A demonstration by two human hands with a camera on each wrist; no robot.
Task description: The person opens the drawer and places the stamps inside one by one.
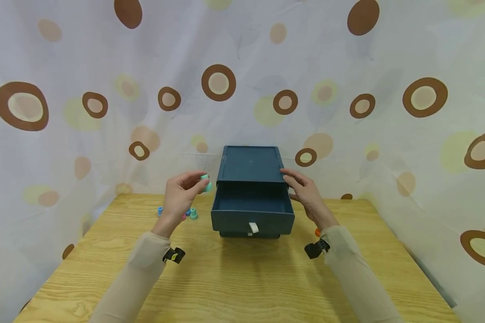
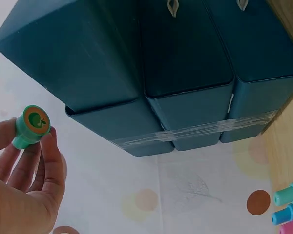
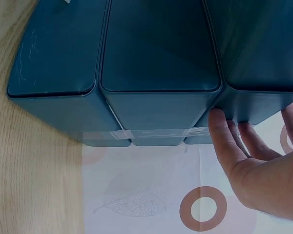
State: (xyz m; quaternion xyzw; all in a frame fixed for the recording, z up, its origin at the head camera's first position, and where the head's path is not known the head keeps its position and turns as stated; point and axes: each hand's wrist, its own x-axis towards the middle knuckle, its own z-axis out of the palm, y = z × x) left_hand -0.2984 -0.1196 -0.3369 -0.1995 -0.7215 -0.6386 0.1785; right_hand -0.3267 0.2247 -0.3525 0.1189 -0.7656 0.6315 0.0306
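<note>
A dark teal drawer unit (image 1: 250,163) stands at the back of the wooden table (image 1: 242,278), its top drawer (image 1: 252,208) pulled out and showing nothing inside. My left hand (image 1: 182,193) is raised just left of the drawer and pinches a small green stamp (image 1: 205,182) in its fingertips. In the left wrist view the green stamp (image 2: 33,126) shows an orange face, with the unit (image 2: 151,68) beside it. My right hand (image 1: 305,193) rests with straight fingers against the unit's right side. The right wrist view shows the fingers (image 3: 224,139) touching the unit's top corner (image 3: 219,97).
Several small coloured stamps (image 1: 189,213) lie on the table left of the drawer unit, also seen as teal, blue and pink stamps (image 2: 289,207). A small orange piece (image 1: 317,232) lies behind my right wrist. A spotted curtain (image 1: 105,89) surrounds the table.
</note>
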